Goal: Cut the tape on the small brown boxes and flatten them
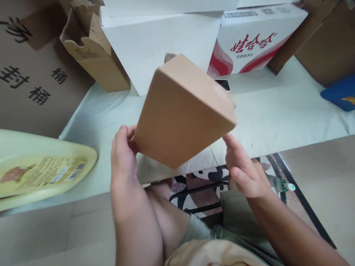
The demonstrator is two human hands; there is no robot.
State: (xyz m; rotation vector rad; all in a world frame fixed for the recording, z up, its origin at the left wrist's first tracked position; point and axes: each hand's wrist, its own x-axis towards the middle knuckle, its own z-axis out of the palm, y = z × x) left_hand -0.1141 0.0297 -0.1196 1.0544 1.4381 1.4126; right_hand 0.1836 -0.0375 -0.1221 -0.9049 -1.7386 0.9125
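**A:** What have you got there?

**B:** A small brown box (184,111), plain cardboard and closed. I'm holding it up in the air, tilted, with one corner pointing down towards my lap.

**A:** How are your hands on it?

**B:** My left hand (123,155) pinches the lower left edge, thumb on the near face and fingers (132,130) behind. My right hand (244,170) is half curled under the lower right corner, its fingertips touching the box from below. Both hands are on the box and carry nothing else.

**A:** And where is it, compared with everything else?

**B:** Above the near edge of the white-covered counter (277,111), not touching it. Just behind the box a dark phone (223,84) lies flat on the counter, partly hidden. Farther back stands a white carton (155,44), and beside it a red and white carton (249,40) with printed characters.

**A:** What's to the left?

**B:** An open brown carton (94,55) with torn flaps. Next to it is a big brown carton (36,81) with black characters. Nearer to me lies a pale yellow container (41,170) with a label.

**A:** And to the right?

**B:** Something blue (340,92) at the edge, cut off. Below my knees there's a patterned mat (205,184).
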